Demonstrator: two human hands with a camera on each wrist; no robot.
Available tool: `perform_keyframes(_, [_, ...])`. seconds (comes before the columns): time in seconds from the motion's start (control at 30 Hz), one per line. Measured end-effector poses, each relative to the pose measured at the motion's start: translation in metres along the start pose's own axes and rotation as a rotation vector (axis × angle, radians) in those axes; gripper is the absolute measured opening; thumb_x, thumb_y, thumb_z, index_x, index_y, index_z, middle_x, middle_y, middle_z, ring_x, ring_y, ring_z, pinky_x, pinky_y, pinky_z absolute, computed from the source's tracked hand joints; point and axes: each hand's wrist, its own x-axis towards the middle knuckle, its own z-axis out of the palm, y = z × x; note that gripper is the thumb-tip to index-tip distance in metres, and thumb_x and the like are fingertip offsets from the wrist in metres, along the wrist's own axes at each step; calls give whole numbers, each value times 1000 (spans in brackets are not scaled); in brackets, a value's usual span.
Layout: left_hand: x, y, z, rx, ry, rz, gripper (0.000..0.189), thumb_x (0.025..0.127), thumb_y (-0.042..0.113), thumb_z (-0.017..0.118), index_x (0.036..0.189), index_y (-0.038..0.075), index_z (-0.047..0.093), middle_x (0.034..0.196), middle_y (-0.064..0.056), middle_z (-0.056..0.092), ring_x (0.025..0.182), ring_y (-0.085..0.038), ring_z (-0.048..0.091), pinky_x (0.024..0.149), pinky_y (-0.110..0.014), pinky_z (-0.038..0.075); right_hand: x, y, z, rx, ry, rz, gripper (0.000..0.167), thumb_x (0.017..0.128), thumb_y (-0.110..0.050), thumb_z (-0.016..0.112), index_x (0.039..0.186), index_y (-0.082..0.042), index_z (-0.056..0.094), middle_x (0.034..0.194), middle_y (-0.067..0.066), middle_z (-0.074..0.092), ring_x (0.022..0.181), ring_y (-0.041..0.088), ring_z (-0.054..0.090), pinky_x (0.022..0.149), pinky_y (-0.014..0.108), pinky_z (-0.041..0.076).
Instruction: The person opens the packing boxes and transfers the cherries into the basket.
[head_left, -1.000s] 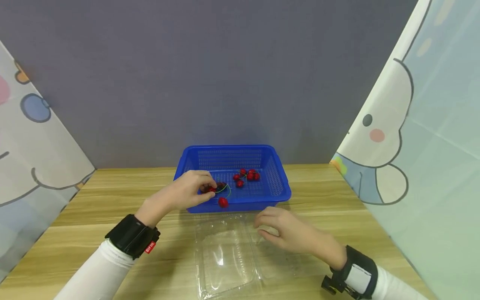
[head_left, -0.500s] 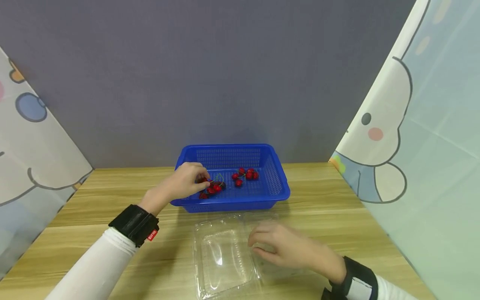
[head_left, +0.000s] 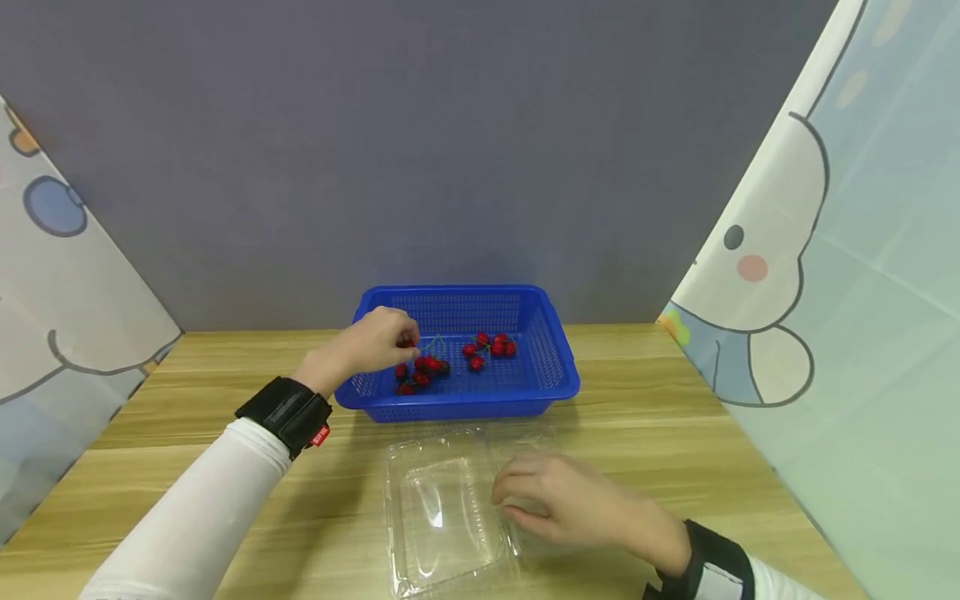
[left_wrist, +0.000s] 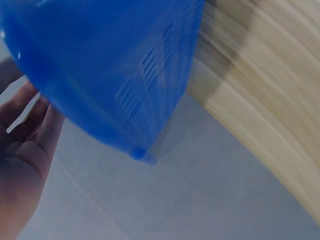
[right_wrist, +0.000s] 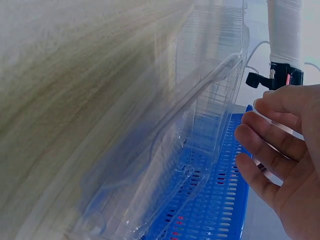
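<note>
A: The fingers (head_left: 401, 333) of the left hand (head_left: 371, 343) are curled down into the blue basket (head_left: 558, 367) at centre frame, pinching at the near cluster of cherries (head_left: 420, 372) by what looks like a green stem; the head view is too small to show whether the stem is truly caught.

B: And the right hand (head_left: 558, 500)?

A: It sits lower right of centre, fingers loosely bent and resting on the open clear clamshell box (head_left: 442, 508), pressing on it more than grasping. In the right wrist view the fingers (right_wrist: 260, 137) sit against the thin plastic wall without wrapping it.

B: What could go wrong?

A: The stems look thin and springy. A pinch on one stem could shed fruit or let the cluster swing, and a cherry may drop on the wooden table (head_left: 150, 467) and roll. The second cluster (head_left: 491, 347), further right in the basket, lies near enough that stems might tangle and drag it along.

B: The box?

A: Light, glossy and flimsy, with moulded ribs and a hinged lid lying flat. If the right hand lets up, it could skid on the smooth wood grain.

B: The basket itself?

A: Rigid plastic, rectangular, with slotted walls and a perforated floor, clear in the left wrist view (left_wrist: 125, 65). A stem could snag in a slot. The cherries are small, round and shiny red.
</note>
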Motion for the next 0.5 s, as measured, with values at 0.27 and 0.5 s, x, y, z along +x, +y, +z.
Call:
perform_keyframes(0.27, [12,-9,-5,33,-126,-67,10,92,10,77,96,2,74,85,-5,67,77,-19,63,72,-39,56,1,-2,3,-5,-16,-6,14,93,-10,74,105,-14,72,105,-9,67,101,2,62,94,16,48])
perform_keyframes(0.5, [17,-14,-2,40,-189,-110,8,95,10,74,98,3,72,86,-5,66,77,-19,61,73,-39,54,2,-4,3,-5,-35,-2,12,94,-11,73,105,-14,72,104,-9,67,100,1,62,93,16,48])
